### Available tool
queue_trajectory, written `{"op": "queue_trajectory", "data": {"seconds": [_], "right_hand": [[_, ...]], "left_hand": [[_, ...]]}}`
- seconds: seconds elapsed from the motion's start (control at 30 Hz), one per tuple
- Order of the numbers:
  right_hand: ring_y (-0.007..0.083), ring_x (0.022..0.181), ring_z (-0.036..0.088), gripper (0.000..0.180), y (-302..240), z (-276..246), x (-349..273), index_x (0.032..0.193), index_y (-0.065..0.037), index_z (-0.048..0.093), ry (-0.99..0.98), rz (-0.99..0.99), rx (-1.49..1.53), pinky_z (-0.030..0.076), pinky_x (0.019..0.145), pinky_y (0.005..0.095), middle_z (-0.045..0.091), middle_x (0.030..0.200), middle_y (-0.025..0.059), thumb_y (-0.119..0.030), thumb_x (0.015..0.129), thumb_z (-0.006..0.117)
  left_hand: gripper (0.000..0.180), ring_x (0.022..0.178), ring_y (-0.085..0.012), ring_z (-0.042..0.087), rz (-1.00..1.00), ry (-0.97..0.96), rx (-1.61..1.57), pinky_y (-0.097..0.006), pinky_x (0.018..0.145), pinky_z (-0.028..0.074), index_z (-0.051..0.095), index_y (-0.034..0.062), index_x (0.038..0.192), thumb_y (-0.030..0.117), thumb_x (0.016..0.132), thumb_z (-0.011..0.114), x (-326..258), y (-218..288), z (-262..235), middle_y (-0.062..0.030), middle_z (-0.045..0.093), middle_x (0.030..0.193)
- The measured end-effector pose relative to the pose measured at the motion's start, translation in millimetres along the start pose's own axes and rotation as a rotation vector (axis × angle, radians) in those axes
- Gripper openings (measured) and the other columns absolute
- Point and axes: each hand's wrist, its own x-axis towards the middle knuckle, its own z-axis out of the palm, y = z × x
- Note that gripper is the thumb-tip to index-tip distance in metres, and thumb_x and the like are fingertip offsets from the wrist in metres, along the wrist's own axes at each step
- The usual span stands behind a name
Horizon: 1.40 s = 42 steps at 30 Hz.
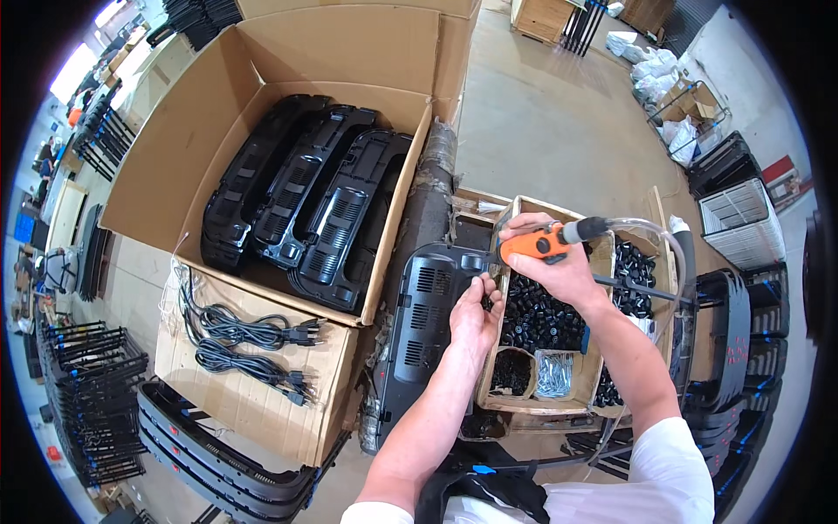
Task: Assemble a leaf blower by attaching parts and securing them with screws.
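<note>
A black plastic panel with vent slots (407, 297) lies in front of me on a padded rest. My right hand (563, 271) grips an orange power screwdriver (530, 246) above the panel's far right corner, and a clear hose runs from the tool's grey end. Just below the tool, my left hand (471, 321) has its fingers curled together at the panel's right edge. Whatever those fingers pinch is too small to make out. Beside my hands is a divided wooden box (515, 407) with black round plastic parts (546, 319), silver screws (554, 375) and small dark screws (511, 372).
An open carton (170, 144) of similar black panels (336, 223) stands at the left. Coiled black power cords (240, 327) lie on cardboard nearer me. Curved black panels (218, 454) are stacked at lower left. A metal bar (642, 286) crosses the wooden box.
</note>
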Motion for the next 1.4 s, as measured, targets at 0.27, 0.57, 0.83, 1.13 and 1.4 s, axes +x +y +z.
{"op": "queue_trajectory", "data": {"seconds": [0.27,0.57,0.83,1.13,1.4], "right_hand": [[0.0172,0.113,0.068,0.048,-15.4,1.3,-5.5,0.130,-0.004,0.063,-0.042,-0.015,0.047,0.055,0.103,0.0362,0.073,0.122,0.0098,-0.010,0.086,0.082],[0.0169,0.112,0.068,0.047,-26.9,11.8,7.3,0.128,-0.004,0.063,-0.060,-0.010,0.023,0.055,0.103,0.0356,0.074,0.121,0.0098,-0.011,0.086,0.082],[0.0208,0.115,0.068,0.050,3.0,27.3,43.0,0.132,-0.002,0.059,-0.048,-0.053,-0.003,0.055,0.104,0.0390,0.073,0.121,0.0133,-0.008,0.087,0.080],[0.0175,0.110,0.068,0.043,8.0,44.9,55.7,0.125,-0.003,0.064,-0.106,-0.034,-0.087,0.054,0.101,0.0361,0.073,0.117,0.0099,-0.009,0.085,0.080],[0.0170,0.106,0.067,0.033,14.1,49.1,61.4,0.114,-0.003,0.069,-0.167,-0.092,-0.169,0.053,0.097,0.0356,0.073,0.113,0.0071,-0.013,0.084,0.081]], "left_hand": [[0.022,0.073,-0.0130,0.063,-0.071,-0.176,-0.228,-0.025,0.062,0.058,0.063,0.0088,0.109,0.030,0.110,0.057,11.2,18.5,10.5,-0.0004,0.064,0.085],[0.021,0.078,-0.0151,0.065,-0.045,-0.219,-0.203,-0.027,0.066,0.058,0.063,0.0088,0.114,0.029,0.110,0.058,5.6,31.8,12.1,-0.0019,0.066,0.090],[0.028,0.083,-0.0186,0.068,-0.025,-0.206,0.071,-0.028,0.068,0.059,0.060,0.0027,0.125,0.024,0.114,0.047,-23.9,20.6,9.1,-0.0084,0.069,0.099],[0.026,0.076,-0.0130,0.063,0.020,-0.175,0.214,-0.026,0.067,0.054,0.066,0.0068,0.118,0.030,0.112,0.055,-44.4,16.8,-10.4,-0.0020,0.068,0.092],[0.019,0.074,-0.0128,0.062,0.149,-0.188,0.265,-0.026,0.066,0.055,0.066,0.0062,0.114,0.023,0.109,0.060,-35.9,22.2,-27.4,-0.0023,0.067,0.088]]}}
